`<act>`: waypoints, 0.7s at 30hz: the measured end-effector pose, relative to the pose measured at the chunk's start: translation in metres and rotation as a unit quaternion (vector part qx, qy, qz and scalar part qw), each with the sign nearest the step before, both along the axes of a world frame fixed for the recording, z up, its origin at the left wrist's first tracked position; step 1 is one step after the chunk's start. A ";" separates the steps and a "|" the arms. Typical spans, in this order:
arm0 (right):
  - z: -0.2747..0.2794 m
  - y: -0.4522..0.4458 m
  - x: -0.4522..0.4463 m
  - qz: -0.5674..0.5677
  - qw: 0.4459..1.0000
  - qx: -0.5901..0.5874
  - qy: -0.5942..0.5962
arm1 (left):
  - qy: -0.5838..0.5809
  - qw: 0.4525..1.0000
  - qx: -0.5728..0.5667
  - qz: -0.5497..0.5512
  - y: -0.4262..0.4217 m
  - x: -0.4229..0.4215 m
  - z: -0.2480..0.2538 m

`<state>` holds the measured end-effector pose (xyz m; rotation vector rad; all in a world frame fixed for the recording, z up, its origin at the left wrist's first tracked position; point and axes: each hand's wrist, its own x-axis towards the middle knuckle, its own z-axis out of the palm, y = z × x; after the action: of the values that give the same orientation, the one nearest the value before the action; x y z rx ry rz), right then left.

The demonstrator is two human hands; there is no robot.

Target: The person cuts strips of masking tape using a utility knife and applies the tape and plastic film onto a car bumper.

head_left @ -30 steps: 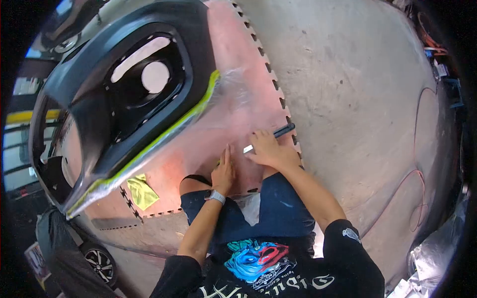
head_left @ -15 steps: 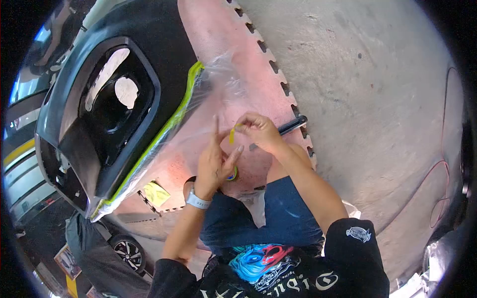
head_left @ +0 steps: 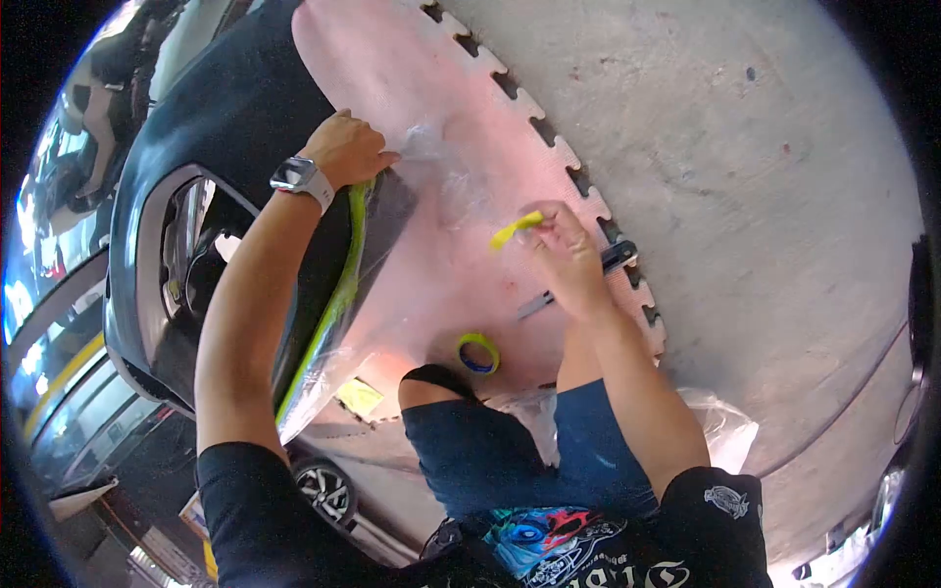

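Reaching across the black car panel [head_left: 250, 103], your left hand [head_left: 345, 150] is at its edge, just beside the upper end of the yellow tape line [head_left: 357, 220]. Its fingers are curled down and its thumb points out to the side; you cannot tell from this view whether they grip the tape or the clear film [head_left: 382, 220] below them. The film runs alongside the tape line and spreads over the pink mat [head_left: 431, 98].

Your right hand [head_left: 573, 260] is raised above the mat, well apart from the panel. Its thumb and fingertips are closed on a short yellow strip [head_left: 515, 230], which slants down toward the panel side.

Behind your right hand lies a knife [head_left: 619, 257], its dark handle near the notched mat edge and its blade angled toward your lap. The tape roll [head_left: 463, 355] rests on the mat near your left knee. A yellow cloth [head_left: 359, 396] lies farther left, close to the taped edge of the panel. You wear a watch [head_left: 294, 174] on your left wrist.
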<state>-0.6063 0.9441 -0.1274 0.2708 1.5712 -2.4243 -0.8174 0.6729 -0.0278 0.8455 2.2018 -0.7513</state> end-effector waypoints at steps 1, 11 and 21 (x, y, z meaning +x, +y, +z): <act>0.003 -0.003 -0.003 0.002 1.000 -0.003 -0.014 | -0.011 1.000 0.002 -0.005 -0.001 0.001 0.001; -0.001 -0.064 -0.093 0.021 0.989 -0.115 -0.087 | -0.056 0.998 0.041 0.005 0.000 0.012 0.030; -0.019 -0.093 -0.078 0.029 0.965 -0.155 -0.207 | -0.068 0.993 0.095 0.001 -0.005 0.017 0.053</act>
<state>-0.6844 0.8508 -0.1468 0.6124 0.9941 -2.3273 -0.8000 0.6682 0.0252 0.9592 2.1748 -0.4735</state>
